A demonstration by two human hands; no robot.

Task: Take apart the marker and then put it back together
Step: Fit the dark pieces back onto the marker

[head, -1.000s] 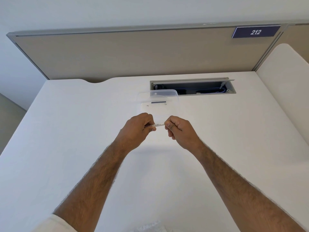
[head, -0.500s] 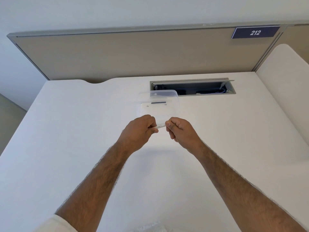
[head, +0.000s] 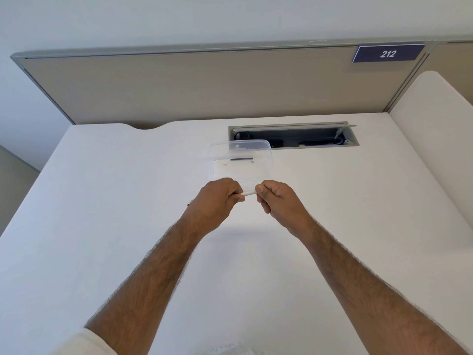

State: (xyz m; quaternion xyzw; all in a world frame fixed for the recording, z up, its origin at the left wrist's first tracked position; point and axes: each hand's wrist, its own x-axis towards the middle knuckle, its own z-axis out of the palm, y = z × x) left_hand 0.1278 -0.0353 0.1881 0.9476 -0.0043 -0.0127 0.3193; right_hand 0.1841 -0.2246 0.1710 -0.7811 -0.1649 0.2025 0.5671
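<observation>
**Hands close in on the marker**

Both hands have drawn nearer to each other since a second ago, so less of the white marker shows between them; the printed stretch of barrel seen earlier is now mostly covered. The hands have also dropped slightly toward the person.

The left hand is curled into a loose fist around one end of the marker, its thumb and fingers clamped over it. The right hand pinches the other end between thumb and forefinger, with the remaining fingers folded under. Only a short, pale section of the marker bridges the narrow gap between the two hands, lying roughly level and held up off the white counter. Whether the marker's parts are joined or separated under the fingers cannot be told.

Just beyond the hands, a clear plastic container sits on the counter. Inside it, past the fingertips, lie a short dark rod and two tiny pieces, too small to identify. Farther out from the hands, an open cable slot is set into the counter, in front of a beige partition bearing a sign that reads 212.
</observation>
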